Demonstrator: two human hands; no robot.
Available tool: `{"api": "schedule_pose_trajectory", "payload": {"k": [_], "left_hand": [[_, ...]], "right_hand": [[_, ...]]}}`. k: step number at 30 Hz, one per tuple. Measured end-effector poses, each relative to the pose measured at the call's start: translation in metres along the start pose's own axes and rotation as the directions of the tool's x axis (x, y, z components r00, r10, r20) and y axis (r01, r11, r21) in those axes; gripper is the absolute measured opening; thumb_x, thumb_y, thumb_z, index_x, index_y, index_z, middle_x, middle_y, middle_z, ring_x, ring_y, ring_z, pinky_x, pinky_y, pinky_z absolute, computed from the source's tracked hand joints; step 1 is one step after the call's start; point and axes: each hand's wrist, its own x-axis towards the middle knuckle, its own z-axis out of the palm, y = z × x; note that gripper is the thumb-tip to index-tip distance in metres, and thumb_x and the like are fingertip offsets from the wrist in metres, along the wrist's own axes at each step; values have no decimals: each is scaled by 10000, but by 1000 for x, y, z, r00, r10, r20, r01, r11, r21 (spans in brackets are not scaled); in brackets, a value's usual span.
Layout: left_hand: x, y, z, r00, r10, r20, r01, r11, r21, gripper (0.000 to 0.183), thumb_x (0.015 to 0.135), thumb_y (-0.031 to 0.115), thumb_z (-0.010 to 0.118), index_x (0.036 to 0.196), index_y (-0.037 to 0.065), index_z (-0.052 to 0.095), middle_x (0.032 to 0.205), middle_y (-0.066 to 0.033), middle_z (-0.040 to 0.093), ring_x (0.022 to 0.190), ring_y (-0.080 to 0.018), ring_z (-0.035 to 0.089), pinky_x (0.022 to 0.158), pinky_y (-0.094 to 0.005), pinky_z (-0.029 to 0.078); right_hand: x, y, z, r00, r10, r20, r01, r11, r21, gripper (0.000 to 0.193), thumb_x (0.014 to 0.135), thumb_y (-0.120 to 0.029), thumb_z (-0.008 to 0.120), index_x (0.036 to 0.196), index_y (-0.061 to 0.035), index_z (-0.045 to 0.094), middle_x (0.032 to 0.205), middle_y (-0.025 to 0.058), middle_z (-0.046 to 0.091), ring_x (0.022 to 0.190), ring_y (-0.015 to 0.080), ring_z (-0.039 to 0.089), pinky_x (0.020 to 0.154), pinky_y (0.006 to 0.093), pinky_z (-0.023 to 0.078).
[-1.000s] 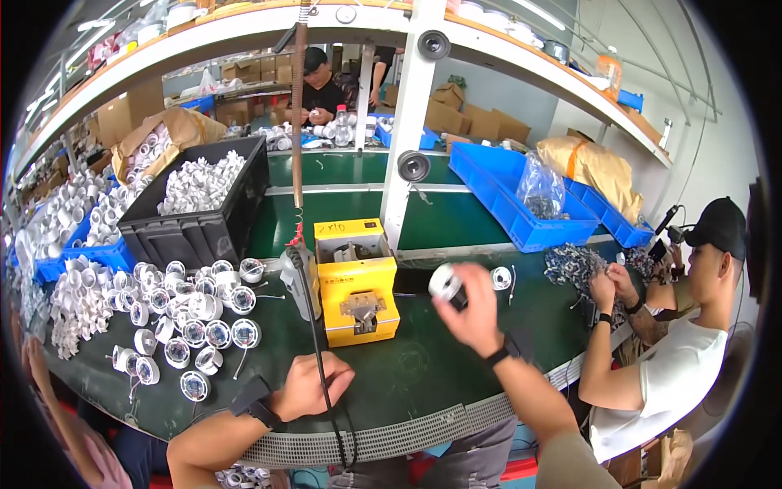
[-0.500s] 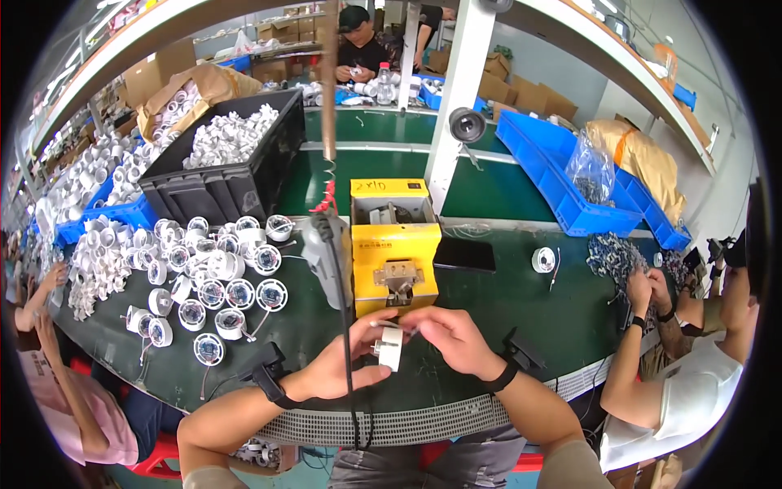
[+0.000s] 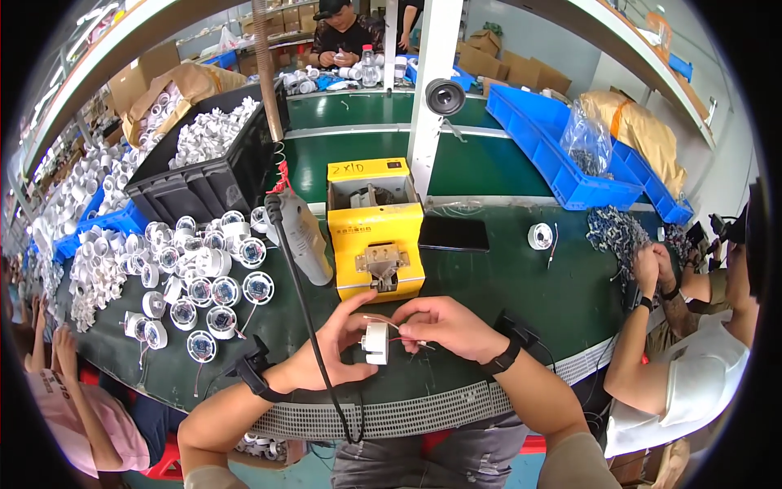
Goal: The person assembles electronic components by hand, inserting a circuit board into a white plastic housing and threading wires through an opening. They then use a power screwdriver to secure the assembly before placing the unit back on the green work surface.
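Note:
Between my hands, near the front edge of the green table, is a white round plastic housing with thin wires coming out on its right side. My left hand is curved around the housing, thumb below and fingers above. The fingers of my right hand pinch the wires just right of it. Just beyond my hands stands a yellow machine with a metal fixture on its front. A grey power tool hangs to its left, and its black cable passes in front of my left hand.
Many white housings with circuit boards lie to the left, before a black crate of white parts. A phone and one wired housing are on the right. Blue bins stand far right. Co-workers sit on both sides and opposite.
My right hand now pinches the wires, which stretch out to the right of the housing. The view has shifted, so the table things appear further left. The grey tool hangs more tilted.

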Motion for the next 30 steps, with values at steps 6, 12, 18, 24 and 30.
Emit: {"api": "schedule_pose_trajectory", "payload": {"k": [6,12,18,24,30], "left_hand": [[-5,-9,-11,998,-49,34,58,938,-342,774,789,-118,644,1436,105,282,1321,-125,497,1233,-213,493,1033,-378,405],[-2,-8,-14,984,-132,121,179,750,-637,442,989,278,486,1361,71,368,1309,-161,503,1187,-352,540,970,-452,471],[2,-7,-14,976,-185,112,212,713,-669,393,1011,271,424,1338,59,378,1260,-175,531,1134,-362,575,950,-462,489],[2,-6,-8,981,-189,40,172,766,-620,458,1007,243,411,1402,16,355,1273,-155,530,1162,-297,560,990,-438,462],[0,-11,-8,989,-135,-59,79,823,-562,414,964,78,448,1370,0,442,1359,-109,485,1221,-203,501,1033,-340,400]], "right_hand": [[-5,6,2,971,-205,-125,228,949,218,80,875,-24,646,928,36,639,861,71,645,867,175,621,845,326,488],[-3,8,12,848,-530,-24,492,803,-336,100,809,-32,695,786,-36,598,762,29,600,778,154,544,870,358,413],[1,7,18,759,-651,18,541,615,-574,138,742,-63,720,695,-63,590,654,18,584,703,184,552,724,319,417],[-1,12,28,806,-580,-119,390,671,-631,102,794,-39,698,793,-26,597,805,68,611,754,162,574,790,318,462],[0,19,30,841,-501,-202,387,820,-421,78,889,-66,638,873,3,604,852,70,585,751,96,565,661,227,432]]}}
